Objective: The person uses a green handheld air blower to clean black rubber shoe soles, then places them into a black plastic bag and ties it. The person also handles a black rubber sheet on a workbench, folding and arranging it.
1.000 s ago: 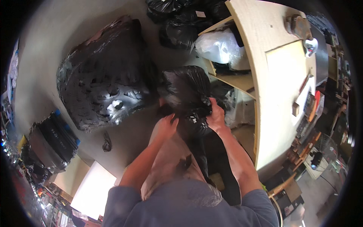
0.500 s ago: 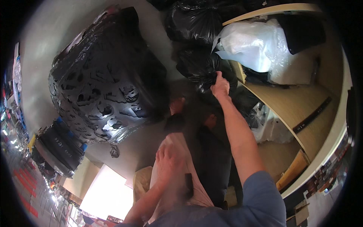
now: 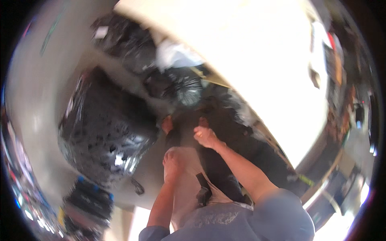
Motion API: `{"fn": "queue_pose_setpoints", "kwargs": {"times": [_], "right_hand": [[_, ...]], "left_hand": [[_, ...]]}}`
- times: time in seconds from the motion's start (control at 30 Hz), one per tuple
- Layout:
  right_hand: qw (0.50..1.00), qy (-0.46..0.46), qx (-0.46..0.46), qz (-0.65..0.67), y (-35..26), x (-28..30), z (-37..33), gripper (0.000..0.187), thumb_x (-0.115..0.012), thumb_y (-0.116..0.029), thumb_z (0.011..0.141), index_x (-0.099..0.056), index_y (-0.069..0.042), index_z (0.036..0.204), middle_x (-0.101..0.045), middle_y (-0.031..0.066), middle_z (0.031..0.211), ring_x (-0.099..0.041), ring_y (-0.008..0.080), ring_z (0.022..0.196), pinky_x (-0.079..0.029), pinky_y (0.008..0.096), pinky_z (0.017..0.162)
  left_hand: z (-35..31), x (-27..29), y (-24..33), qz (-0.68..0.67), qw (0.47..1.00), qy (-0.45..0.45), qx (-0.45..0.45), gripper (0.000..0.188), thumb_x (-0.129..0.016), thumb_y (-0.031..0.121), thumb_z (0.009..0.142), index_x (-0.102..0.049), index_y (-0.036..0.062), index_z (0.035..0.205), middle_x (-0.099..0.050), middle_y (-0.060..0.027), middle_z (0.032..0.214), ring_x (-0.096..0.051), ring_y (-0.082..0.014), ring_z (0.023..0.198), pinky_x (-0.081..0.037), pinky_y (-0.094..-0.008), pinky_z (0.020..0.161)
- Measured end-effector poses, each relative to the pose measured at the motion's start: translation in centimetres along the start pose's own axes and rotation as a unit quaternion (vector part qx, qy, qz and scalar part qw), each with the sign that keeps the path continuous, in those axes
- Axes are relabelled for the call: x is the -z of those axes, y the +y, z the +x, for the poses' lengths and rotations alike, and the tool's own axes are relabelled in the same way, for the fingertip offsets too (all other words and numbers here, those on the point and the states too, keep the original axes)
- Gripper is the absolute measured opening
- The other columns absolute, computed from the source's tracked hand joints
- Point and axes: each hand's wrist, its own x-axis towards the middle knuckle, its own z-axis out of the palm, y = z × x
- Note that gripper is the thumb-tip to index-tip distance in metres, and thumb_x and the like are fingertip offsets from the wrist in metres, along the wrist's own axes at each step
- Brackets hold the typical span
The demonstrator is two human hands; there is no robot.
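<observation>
My right hand [image 3: 206, 136] is closed, held in front of my body over the floor, and I see nothing in its fingers. A knotted black garbage bag [image 3: 187, 86] sits just beyond it, apart from the hand. My left hand [image 3: 172, 160] lies on the knee of my light trousers [image 3: 189, 164], fingers stretched over the cloth. On the left stands a large bundle [image 3: 108, 124] wrapped in torn black plastic. Motion blurs the picture somewhat.
More black bags [image 3: 128, 44] lie farther off, beside a white plastic bag [image 3: 175, 56]. A big pale, brightly lit tabletop [image 3: 257, 60] fills the upper right, its edge close to the bags. A dark ribbed case [image 3: 88, 203] stands near the bundle.
My right hand has let go of the black bag's gathered top and drawn back toward me. My left hand stays on the knee. The view has swung and risen, showing the tabletop from above.
</observation>
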Motion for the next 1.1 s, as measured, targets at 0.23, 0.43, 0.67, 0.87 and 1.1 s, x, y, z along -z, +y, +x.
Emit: {"fn": "queue_pose_setpoints", "kwargs": {"times": [0.23,0.43,0.67,0.87,1.1], "right_hand": [[0.977,0.156,-0.005,0.145,4.7,6.8,-19.8,0.035,-0.064,-0.022,0.091,-0.069,-0.005,0.120,-0.077,0.0176,0.105,-0.073,0.0369,0.099,-0.058,0.0443,0.091],[0.898,0.343,-0.025,0.276,6.1,8.9,-34.5,0.038,-0.061,-0.026,0.095,-0.067,-0.003,0.125,-0.073,0.0200,0.117,-0.070,0.0378,0.107,-0.055,0.0462,0.096],[0.730,0.579,-0.130,0.338,4.7,-1.9,-48.3,0.033,-0.065,-0.016,0.095,-0.067,0.002,0.122,-0.074,0.0209,0.111,-0.070,0.0387,0.107,-0.057,0.0458,0.095],[0.574,0.727,-0.216,0.310,2.1,-10.2,-57.9,0.026,-0.068,-0.010,0.093,-0.070,0.000,0.118,-0.072,0.0215,0.112,-0.069,0.0396,0.106,-0.058,0.0449,0.092],[0.288,0.823,-0.466,0.151,6.7,-25.7,-74.7,0.028,-0.075,-0.010,0.089,-0.069,0.000,0.115,-0.071,0.0188,0.109,-0.070,0.0362,0.100,-0.058,0.0409,0.088]], "left_hand": [[-1.7,3.9,7.2,0.025,0.962,-0.055,-0.267,0.040,-0.070,0.029,0.094,-0.069,0.0045,0.125,-0.071,-0.0211,0.121,-0.066,-0.0391,0.117,-0.052,-0.0469,0.100],[-7.6,9.0,23.8,0.032,0.867,-0.207,-0.453,0.028,-0.067,0.020,0.098,-0.070,0.0018,0.119,-0.073,-0.0207,0.108,-0.071,-0.0381,0.100,-0.057,-0.0463,0.087],[-15.9,7.3,35.4,0.110,0.730,-0.370,-0.563,0.026,-0.063,0.017,0.102,-0.069,-0.0010,0.121,-0.073,-0.0187,0.108,-0.074,-0.0314,0.094,-0.059,-0.0388,0.084],[-26.7,2.4,40.7,0.113,0.618,-0.480,-0.613,0.026,-0.063,0.015,0.103,-0.069,-0.0012,0.123,-0.074,-0.0157,0.112,-0.074,-0.0253,0.102,-0.058,-0.0348,0.090],[-42.0,-6.6,43.6,0.074,0.488,-0.564,-0.662,0.026,-0.063,0.011,0.104,-0.068,-0.0016,0.126,-0.074,-0.0118,0.114,-0.071,-0.0177,0.106,-0.056,-0.0305,0.094]]}}
